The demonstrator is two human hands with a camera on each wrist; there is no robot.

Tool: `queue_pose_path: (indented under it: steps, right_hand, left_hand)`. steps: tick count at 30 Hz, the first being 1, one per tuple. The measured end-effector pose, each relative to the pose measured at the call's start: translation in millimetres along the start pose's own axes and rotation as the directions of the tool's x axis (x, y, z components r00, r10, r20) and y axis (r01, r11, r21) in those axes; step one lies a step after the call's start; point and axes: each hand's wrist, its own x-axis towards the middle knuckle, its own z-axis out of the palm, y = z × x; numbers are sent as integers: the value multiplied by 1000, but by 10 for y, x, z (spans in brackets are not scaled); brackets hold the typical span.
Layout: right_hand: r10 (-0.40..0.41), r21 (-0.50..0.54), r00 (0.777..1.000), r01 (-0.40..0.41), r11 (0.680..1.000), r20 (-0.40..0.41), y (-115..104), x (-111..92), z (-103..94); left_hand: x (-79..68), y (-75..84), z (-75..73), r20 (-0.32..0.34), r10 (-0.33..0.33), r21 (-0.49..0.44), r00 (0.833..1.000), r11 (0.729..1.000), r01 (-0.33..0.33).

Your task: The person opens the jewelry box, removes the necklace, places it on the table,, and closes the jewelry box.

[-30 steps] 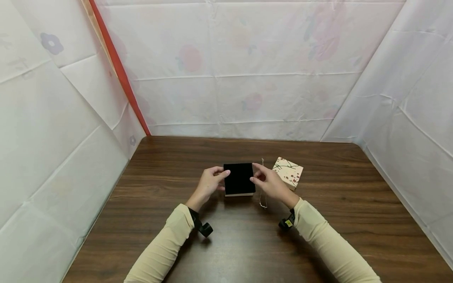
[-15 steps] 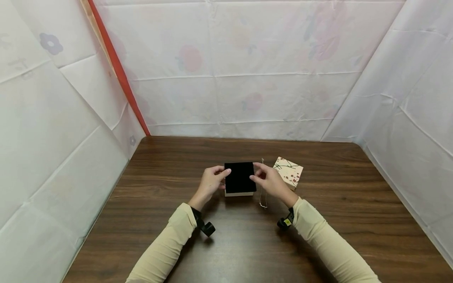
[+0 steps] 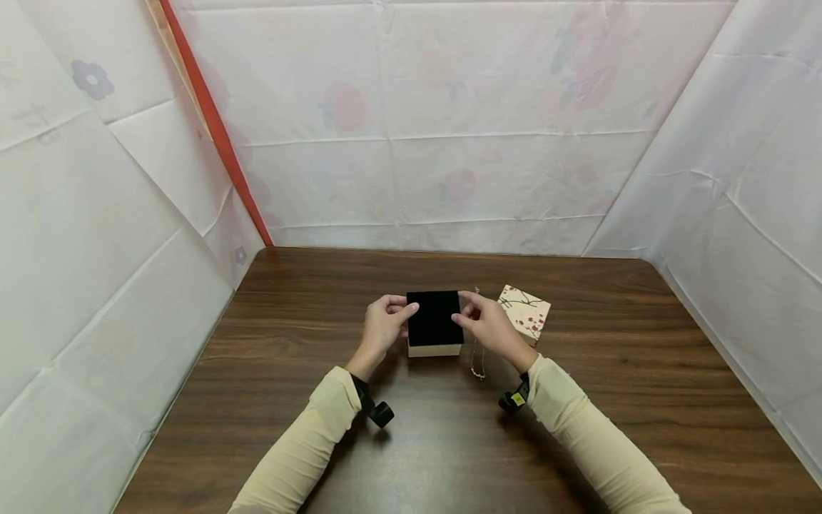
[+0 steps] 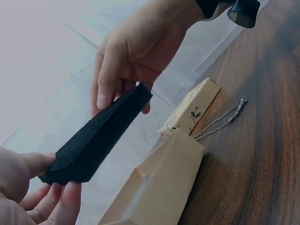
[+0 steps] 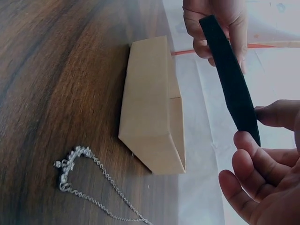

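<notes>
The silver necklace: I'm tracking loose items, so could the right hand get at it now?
Probably yes, after letting go: the right hand grips the black pad, but the silver necklace lies nearby on the table beside the box, with nothing visibly resting on it.

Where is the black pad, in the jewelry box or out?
Out: both wrist views show the black pad apart from the jewelry box, left hand and right hand pinching the pad's opposite edges.
</notes>
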Motion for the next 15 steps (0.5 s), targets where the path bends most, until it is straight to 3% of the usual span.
queue_pose_path:
  steps: [6,15]
  right_hand:
    - [29,11,1000,-29,1000,-4,-20,34,12]
    - [73,2,997,-73,997,-5,-8,80,10]
  left_hand:
    - [21,-5,9,-49,30,-20,998,999,-31]
    - [41,-22,-9,-32,35,-4,999,999,-35]
